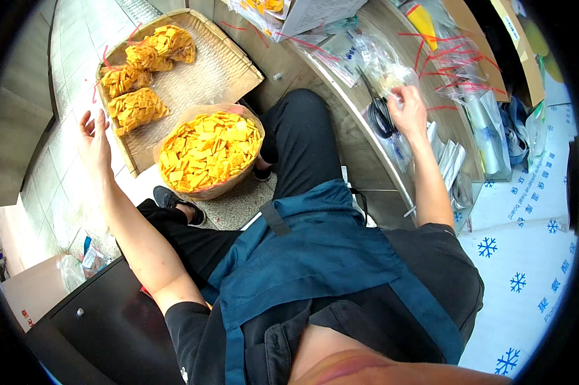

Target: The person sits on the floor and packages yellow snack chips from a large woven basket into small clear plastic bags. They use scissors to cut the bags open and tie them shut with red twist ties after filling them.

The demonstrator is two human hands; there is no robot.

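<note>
My left hand (94, 139) is raised beside the left edge of a woven bamboo tray (217, 57), its fingers apart and nothing in them. Closest to it is one of several plastic bags of orange chips (138, 109) lying on the tray. Over the bench at the right, my right hand (409, 110) pinches a transparent plastic bag (383, 60). Black-handled scissors (382, 118) lie just left of that hand, partly under plastic. Between my legs stands a round basket (212, 192) heaped with loose orange square chips (212, 149).
A wooden bench (443, 115) curves along my right, strewn with plastic bags and red ties (455, 50). A white box (313, 17) stands at the far end. To my left is a dark cabinet (111, 308). Tiled floor (73, 62) shows beyond the tray.
</note>
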